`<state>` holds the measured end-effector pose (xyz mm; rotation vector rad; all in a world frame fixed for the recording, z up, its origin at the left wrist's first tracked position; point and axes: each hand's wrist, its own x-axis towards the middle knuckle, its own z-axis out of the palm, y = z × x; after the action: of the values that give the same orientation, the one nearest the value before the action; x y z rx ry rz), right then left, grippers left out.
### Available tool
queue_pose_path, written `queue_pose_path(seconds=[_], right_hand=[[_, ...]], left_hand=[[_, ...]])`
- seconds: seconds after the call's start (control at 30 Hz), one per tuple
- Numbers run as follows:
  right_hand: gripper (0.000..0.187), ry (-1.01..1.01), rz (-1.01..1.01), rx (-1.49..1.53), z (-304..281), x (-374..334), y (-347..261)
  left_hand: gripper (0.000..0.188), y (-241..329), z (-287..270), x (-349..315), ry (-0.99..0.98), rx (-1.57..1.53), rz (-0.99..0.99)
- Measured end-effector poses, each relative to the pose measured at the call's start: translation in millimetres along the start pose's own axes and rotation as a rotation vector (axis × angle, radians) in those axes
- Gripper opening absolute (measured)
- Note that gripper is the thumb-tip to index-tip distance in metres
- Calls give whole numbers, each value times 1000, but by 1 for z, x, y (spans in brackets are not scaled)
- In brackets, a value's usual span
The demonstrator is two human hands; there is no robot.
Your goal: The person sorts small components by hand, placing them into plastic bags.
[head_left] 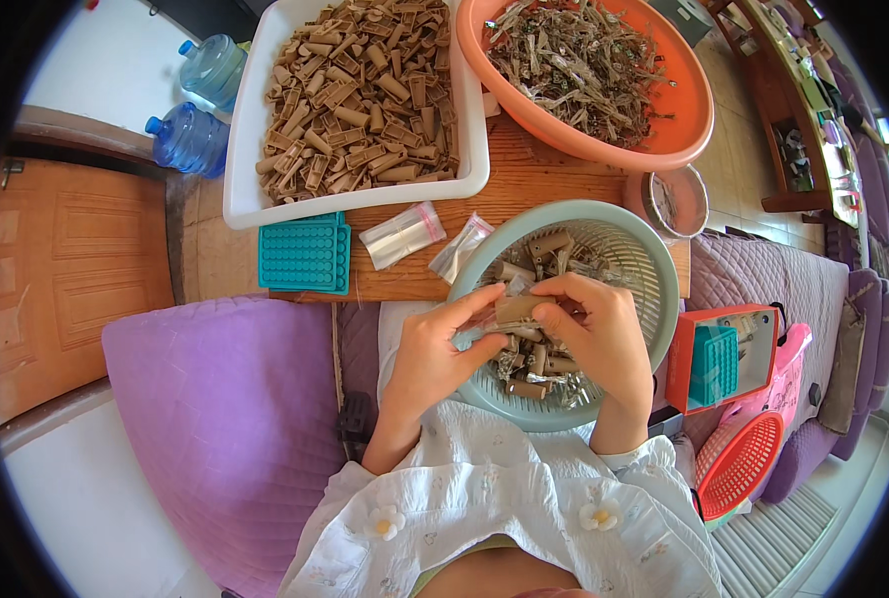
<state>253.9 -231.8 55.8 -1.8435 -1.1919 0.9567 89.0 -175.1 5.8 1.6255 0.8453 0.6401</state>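
Observation:
Both hands are together above a grey-green plastic basket (661,299). A short brown plastic case (517,310) is pinched between the thumb and fingers of my right hand (604,329). My left hand (434,351) grips a small clear plastic bag (480,327) whose open end appears to meet the case; how far the case is inside, I cannot tell. Below them in the basket lie several brown cases with clear wrapping, such as one bagged case (526,390). Two stacks of clear bags, one stack (402,235) and another stack (461,247), lie on the table beyond my left hand.
A white tub (476,149) of loose brown cases and an orange basin (699,100) of small metal-and-clear parts stand at the far side of the wooden table (534,179). Teal trays (305,254) sit at its left. Rightward are a red box (682,364) and red basket (738,463).

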Motion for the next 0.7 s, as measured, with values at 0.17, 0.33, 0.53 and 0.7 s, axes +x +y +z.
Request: queue_pose_path(seconds=[0.17, 0.33, 0.53, 0.7], right_hand=[[16, -72, 0, -129, -1, 3, -2], [16, -88, -79, -179, -1, 6, 1], [19, 130, -143, -3, 14, 6, 2], [14, 233, -364, 9, 27, 1, 18]], left_hand=[[40, 3, 4, 1, -18, 72, 40], [41, 4, 10, 0, -57, 52, -17], [45, -2, 23, -1, -23, -248, -65], [44, -5, 21, -2, -16, -464, -84]])
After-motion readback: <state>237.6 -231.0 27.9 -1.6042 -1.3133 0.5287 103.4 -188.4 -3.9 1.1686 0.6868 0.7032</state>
